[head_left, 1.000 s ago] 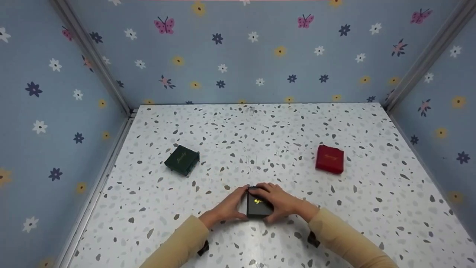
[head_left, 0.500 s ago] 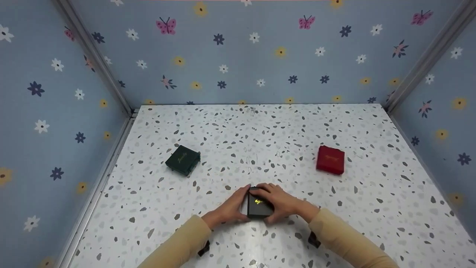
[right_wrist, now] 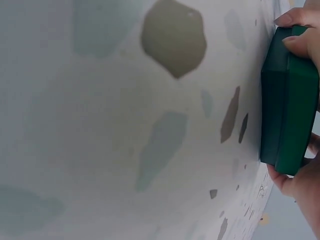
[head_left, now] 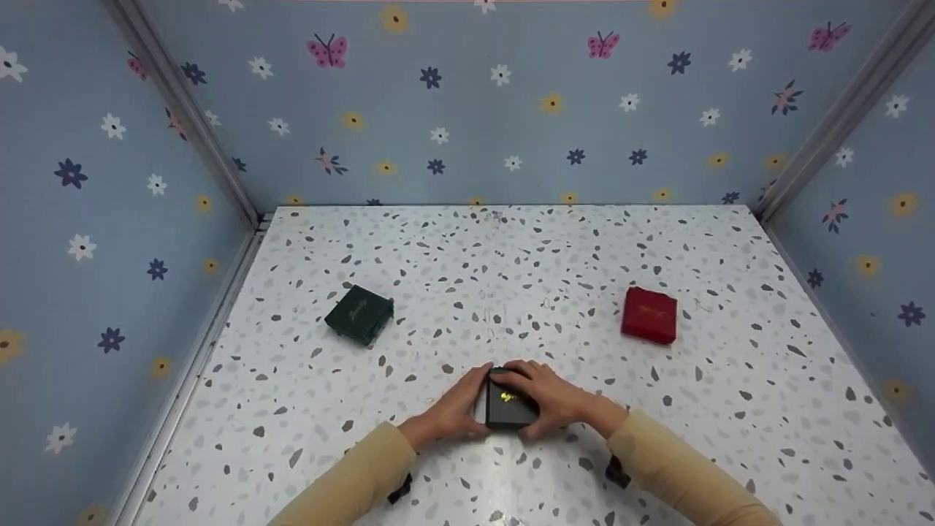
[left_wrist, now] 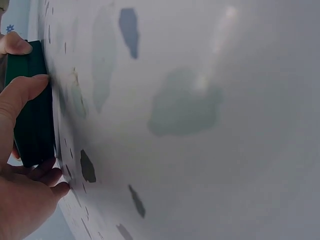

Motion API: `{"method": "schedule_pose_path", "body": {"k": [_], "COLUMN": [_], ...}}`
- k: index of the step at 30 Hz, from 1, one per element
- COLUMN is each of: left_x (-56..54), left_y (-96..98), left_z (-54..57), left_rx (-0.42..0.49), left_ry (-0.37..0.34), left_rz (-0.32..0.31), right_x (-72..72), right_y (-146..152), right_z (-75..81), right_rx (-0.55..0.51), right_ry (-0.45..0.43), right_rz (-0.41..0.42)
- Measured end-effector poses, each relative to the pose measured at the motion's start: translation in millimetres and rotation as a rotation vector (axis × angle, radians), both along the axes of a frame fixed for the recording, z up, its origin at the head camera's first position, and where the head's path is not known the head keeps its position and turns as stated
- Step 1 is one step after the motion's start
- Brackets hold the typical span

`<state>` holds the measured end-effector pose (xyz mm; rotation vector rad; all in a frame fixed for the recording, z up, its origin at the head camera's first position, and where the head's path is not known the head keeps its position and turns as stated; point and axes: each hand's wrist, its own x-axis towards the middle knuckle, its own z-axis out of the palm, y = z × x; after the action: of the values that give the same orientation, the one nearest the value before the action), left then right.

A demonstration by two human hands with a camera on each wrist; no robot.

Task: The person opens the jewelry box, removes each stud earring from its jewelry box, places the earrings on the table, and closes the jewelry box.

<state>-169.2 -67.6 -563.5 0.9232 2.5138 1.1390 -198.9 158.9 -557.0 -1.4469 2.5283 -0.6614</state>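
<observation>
A small dark green jewelry box (head_left: 508, 411) with gold lettering on its lid sits on the speckled tabletop, in front of the person. Its lid is down; in the right wrist view a seam runs along the side of the box (right_wrist: 286, 107). The left hand (head_left: 454, 405) holds it from the left, thumb at the near edge and fingers toward the far corner. From the right, the right hand (head_left: 553, 398) grips it, thumb at the near side, one finger lying over the lid. In the left wrist view the box (left_wrist: 35, 122) shows between thumbs and fingertips.
Farther back on the left lies another green jewelry box (head_left: 359, 315), set at an angle. A red jewelry box (head_left: 649, 315) lies back right. Flower-patterned blue panels (head_left: 475, 109) enclose the white speckled tabletop (head_left: 467, 256) at the back and both sides.
</observation>
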Motion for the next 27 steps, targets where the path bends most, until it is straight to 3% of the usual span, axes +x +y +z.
{"method": "schedule_pose_path", "body": {"k": [7, 14, 27], "left_x": [-0.5, -0.4, 1.3], "left_y": [-1.1, -0.7, -0.3], "left_z": [-2.1, -2.7, -2.8], "left_rx": [0.033, 0.045, 0.056], "left_ry": [0.038, 0.011, 0.033], "left_rz": [-0.017, 0.003, 0.016], "right_x": [1.4, 1.2, 2.2], "right_y": [0.7, 1.8, 4.0], "right_z": [1.4, -0.5, -1.2], "right_rx": [-0.04, -0.047, -0.058], "right_ry": [-0.026, -0.039, -0.087], "right_rz": [0.006, 0.0, -0.009]}}
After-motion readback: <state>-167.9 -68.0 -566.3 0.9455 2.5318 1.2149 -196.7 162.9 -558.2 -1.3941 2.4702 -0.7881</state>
